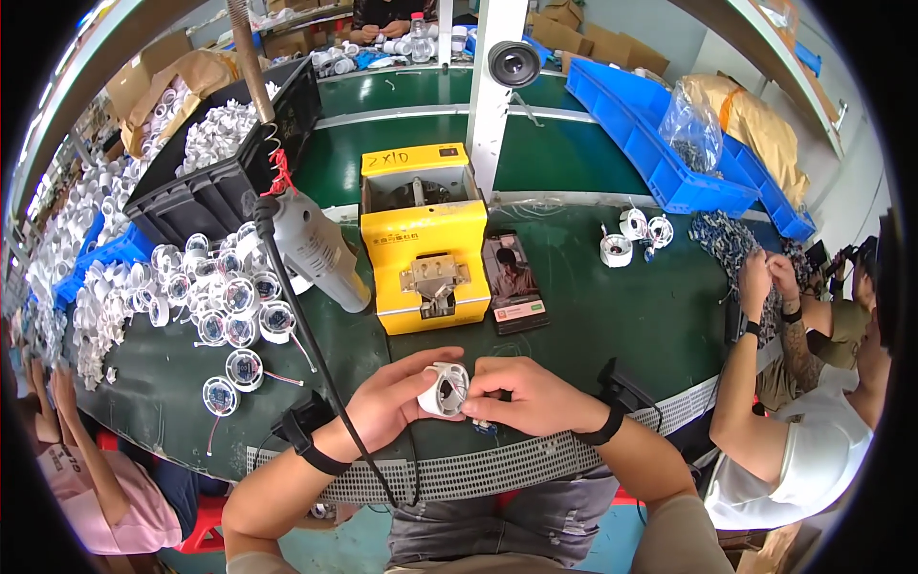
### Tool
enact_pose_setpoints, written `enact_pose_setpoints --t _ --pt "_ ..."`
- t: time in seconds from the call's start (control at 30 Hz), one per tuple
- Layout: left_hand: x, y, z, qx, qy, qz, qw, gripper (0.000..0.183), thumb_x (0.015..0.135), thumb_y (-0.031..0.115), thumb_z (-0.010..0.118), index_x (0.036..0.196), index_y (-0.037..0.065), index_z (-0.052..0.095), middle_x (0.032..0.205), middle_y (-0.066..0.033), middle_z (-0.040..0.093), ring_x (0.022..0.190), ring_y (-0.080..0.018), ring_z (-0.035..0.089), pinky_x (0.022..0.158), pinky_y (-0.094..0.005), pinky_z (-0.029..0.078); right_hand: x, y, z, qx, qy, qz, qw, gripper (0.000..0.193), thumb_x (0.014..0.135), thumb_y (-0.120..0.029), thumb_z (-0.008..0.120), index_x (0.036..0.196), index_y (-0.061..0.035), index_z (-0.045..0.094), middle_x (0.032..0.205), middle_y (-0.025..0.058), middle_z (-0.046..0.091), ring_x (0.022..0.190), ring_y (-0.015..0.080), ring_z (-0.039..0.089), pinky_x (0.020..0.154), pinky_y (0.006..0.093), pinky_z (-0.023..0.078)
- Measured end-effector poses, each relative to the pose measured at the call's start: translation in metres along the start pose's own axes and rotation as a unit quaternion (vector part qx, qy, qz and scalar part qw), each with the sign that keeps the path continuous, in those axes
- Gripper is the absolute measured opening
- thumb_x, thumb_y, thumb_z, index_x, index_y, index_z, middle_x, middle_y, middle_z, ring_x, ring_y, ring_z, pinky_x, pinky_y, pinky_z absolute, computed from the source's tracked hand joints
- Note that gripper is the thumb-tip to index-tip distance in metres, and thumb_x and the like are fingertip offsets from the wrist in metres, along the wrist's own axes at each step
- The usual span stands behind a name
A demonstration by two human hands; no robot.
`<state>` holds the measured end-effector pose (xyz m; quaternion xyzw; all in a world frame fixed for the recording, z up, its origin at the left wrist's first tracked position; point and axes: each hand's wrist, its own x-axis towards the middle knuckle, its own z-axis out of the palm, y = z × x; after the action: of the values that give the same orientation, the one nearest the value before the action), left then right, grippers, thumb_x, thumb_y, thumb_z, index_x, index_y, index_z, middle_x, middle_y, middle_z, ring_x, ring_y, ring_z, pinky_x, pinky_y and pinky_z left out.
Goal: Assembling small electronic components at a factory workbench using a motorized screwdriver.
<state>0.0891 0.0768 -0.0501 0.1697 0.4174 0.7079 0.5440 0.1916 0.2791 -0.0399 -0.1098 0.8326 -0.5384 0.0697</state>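
My left hand (402, 390) is wrapped round a white ring-shaped plastic housing (444, 389) near the table's front edge. Its open side is turned toward my right hand, and thin wires show inside. My right hand (516, 392) is closed in a pinch at the housing's right rim; its fingertips hide what they grip. Just below those fingers is a small blue circuit board (485, 428). Beyond my hands stands a yellow bench machine (426, 258) with a metal fixture on its front. A dark box with a portrait (514, 285) lies against its right side.
Several white housings with wired boards (239, 298) cover the table's left. A grey electric screwdriver (320, 251) hangs there, its black cable crossing near my left wrist. Behind are a black crate (229, 158) and blue bins (660, 143). Three housings (617, 251) sit right. Co-workers sit either side.
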Motion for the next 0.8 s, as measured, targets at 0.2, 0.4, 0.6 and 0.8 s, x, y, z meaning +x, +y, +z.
enact_pose_setpoints --t 0.2,0.4,0.6,0.8 --pt "0.001 -0.003 0.001 -0.027 -0.009 -0.027 0.999 0.046 0.097 0.016 0.05 0.138 -0.002 0.039 0.127 -0.0127 0.055 0.113 -0.0232 0.058 0.098 -0.0412 0.047 -0.002 -0.001 0.002 -0.044 0.051 -0.003 0.998 0.015 0.087 -0.014 0.065 0.086 0.0 0.062 0.081 0.0099 0.055 0.068 0.0195 0.058 0.062 0.031 0.046" --pt "0.001 -0.006 -0.002 -0.054 0.071 0.016 0.996 0.031 0.096 0.01 0.05 0.123 -0.005 0.055 0.126 -0.0137 0.057 0.114 -0.0261 0.058 0.098 -0.0433 0.048 0.0 -0.014 0.006 -0.144 0.246 -0.092 0.954 0.014 0.079 -0.005 0.072 0.09 -0.0034 0.063 0.088 0.0095 0.057 0.074 0.0211 0.063 0.062 0.0292 0.052" --pt "-0.002 -0.009 -0.001 -0.11 0.071 0.101 0.986 0.027 0.095 0.007 0.053 0.12 -0.001 0.057 0.128 -0.0132 0.054 0.112 -0.0254 0.058 0.097 -0.0403 0.049 -0.007 0.003 -0.002 -0.282 0.245 -0.199 0.906 0.023 0.075 -0.004 0.074 0.097 -0.003 0.066 0.09 0.0114 0.064 0.07 0.0206 0.065 0.059 0.0276 0.052" --pt "0.0 -0.015 -0.002 -0.144 0.018 0.161 0.976 0.015 0.088 -0.001 0.054 0.1 0.006 0.059 0.138 -0.0099 0.044 0.129 -0.0265 0.043 0.105 -0.0426 0.037 0.001 0.0 0.014 0.27 0.145 0.049 0.95 0.017 0.089 -0.006 0.065 0.105 0.0004 0.066 0.079 0.0041 0.067 0.064 0.01 0.063 0.057 0.0206 0.051"
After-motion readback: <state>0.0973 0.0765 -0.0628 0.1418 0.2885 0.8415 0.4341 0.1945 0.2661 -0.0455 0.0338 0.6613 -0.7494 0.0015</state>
